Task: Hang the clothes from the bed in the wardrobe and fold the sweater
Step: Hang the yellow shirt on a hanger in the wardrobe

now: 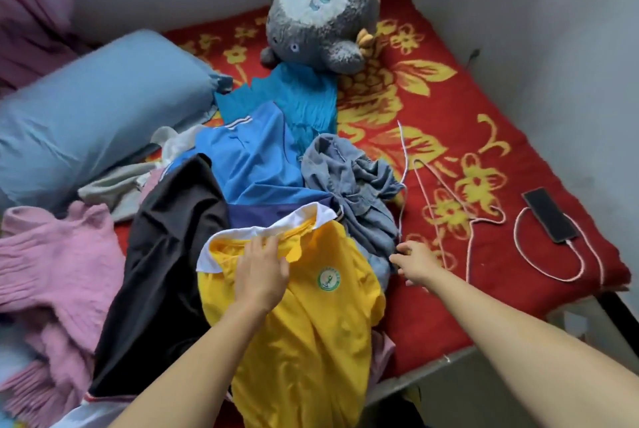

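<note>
On the bed's red floral blanket, as seen from the head camera, a heap of clothes is recorded with a yellow shirt uppermost. Its long axis is noted as running away from the person, white collar at the far end and hem hanging over the near edge. The left hand is laid flat on the shirt just below the collar, fingers extended, nothing gripped. The right hand is stretched out to the right of the shirt, beside a grey garment, with fingertips at the near end of the wire hangers. Whether a wire is pinched cannot be told.

The hangers are found on the blanket to the right of the heap, so the right hand is judged the nearer one for fetching a hanger to the collar. A pink sweater is noted at the left, unfolded. No wardrobe is in view.
</note>
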The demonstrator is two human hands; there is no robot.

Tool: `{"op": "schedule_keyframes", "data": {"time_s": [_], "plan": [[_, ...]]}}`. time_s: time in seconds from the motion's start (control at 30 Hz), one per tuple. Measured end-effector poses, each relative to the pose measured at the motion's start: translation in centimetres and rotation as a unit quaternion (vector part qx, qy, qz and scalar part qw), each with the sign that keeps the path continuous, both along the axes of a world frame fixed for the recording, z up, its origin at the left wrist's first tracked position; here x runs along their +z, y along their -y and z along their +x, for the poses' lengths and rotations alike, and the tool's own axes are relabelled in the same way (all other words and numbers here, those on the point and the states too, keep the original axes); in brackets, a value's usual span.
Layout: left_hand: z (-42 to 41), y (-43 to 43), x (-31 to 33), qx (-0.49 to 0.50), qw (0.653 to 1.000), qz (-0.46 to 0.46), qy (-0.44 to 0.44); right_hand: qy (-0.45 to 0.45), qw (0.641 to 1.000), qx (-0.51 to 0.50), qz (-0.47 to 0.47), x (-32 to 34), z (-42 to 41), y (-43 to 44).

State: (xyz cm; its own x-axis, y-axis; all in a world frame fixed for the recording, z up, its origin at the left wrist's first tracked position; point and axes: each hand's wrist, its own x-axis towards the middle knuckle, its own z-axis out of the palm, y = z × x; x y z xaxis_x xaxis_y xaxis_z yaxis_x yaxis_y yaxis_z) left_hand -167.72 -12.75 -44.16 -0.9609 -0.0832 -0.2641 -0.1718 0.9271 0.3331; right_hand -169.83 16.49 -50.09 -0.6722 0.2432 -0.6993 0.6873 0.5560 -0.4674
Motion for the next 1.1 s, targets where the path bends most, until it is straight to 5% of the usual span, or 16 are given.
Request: {"op": "schedule_keyframes", "data": {"time_s": [0.27, 0.5, 0.77, 0.93, 1.1], "plan": [[-3.8, -14.0, -3.4, -0.183, 0.982, -0.042, -0.011, -0.002, 0.989, -0.063, 0.137, -3.6, -2.3, -14.8], [-5.2, -18.9, -11.0, -0.102, 0.983, -0.126, 0.087, 0.022, 0.980, -0.131, 0.150, -12.9, -6.0, -22.9], [-5.1, -19.9, -15.2, -0.061, 0.975, -0.190, 0.094, 0.041, 0.959, -0.217, 0.176, -20.3, -9.0, -25.6], [-5.2, -19.9, -14.6, -0.074, 0.971, -0.198, 0.111, -0.043, 0.961, -0.259, 0.084, -18.9, -10.1, -23.9], [-4.7, -19.3, -10.8, -0.042, 0.991, -0.096, 0.082, -0.140, 0.959, -0.245, -0.036, -11.0, -12.2, -18.0]]}}
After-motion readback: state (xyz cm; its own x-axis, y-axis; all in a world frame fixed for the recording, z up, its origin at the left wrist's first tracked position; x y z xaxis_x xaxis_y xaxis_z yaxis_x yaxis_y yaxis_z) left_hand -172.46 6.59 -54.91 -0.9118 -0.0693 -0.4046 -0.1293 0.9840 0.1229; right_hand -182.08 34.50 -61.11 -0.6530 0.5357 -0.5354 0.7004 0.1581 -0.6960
